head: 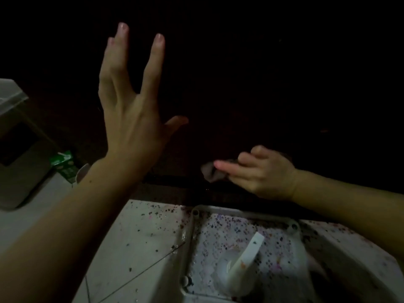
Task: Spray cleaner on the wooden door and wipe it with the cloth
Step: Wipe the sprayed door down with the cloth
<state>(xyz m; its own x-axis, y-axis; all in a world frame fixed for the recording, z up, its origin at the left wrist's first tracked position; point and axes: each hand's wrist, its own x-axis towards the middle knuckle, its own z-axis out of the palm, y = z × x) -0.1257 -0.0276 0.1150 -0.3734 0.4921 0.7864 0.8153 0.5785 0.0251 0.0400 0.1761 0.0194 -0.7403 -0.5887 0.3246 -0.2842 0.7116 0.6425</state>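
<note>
Head view: I judge wiping underway, right hand (265,171) pinching cloth (213,172) against dark door (262,84) at centre-right, left hand (131,106) splayed, empty.

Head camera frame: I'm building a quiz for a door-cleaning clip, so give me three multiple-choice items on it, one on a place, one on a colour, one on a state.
1. Where is the cloth?
A. in the right hand, low against the dark door
B. draped on the bin at left
C. in the left hand

2. What colour is the small carton at left?
A. red
B. green
C. blue

3. How is the left hand?
A. gripping a spray bottle
B. clenched in a fist
C. open, fingers spread

Answers: 1 A, the right hand pinches the cloth near the bottom of the door. 2 B, the carton shows green with white. 3 C, its fingers are straight and apart, holding nothing.
</note>
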